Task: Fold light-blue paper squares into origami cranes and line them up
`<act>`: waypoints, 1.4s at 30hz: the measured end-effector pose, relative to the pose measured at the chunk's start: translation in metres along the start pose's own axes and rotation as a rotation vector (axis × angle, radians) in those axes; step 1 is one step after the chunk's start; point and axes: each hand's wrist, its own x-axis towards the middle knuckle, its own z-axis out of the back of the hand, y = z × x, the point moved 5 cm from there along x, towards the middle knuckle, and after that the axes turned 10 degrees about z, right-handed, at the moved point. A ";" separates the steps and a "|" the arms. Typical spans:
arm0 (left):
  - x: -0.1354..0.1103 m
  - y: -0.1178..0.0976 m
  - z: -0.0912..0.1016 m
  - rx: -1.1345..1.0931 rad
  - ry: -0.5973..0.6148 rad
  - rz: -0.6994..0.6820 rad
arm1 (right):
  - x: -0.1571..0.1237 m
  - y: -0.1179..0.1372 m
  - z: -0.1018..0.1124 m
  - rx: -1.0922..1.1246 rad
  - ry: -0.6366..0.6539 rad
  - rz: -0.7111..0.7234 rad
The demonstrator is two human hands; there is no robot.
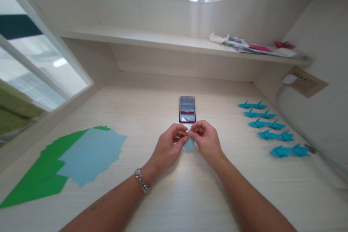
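A small piece of light blue paper (189,145) is pinched between my two hands at the middle of the desk. My left hand (172,143), with a chain bracelet on its wrist, grips it between thumb and fingers on the left. From the right, my right hand (205,137) pinches its upper part with thumb and forefinger. Both sets of fingertips nearly meet and cover much of the paper, so its folds are hard to make out. Just beyond the fingers lies a phone (187,116) with its screen lit.
Fanned sheets of light blue paper (92,156) overlap green paper (35,177) on the left. Several folded blue paper cranes (280,151) sit in rows at right, near a cable (292,123) and wall socket (308,82). A shelf (163,41) holding papers (244,46) spans the back.
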 end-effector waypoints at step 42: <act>0.013 0.006 0.014 0.010 -0.046 0.179 | -0.009 -0.027 -0.012 -0.103 0.211 -0.264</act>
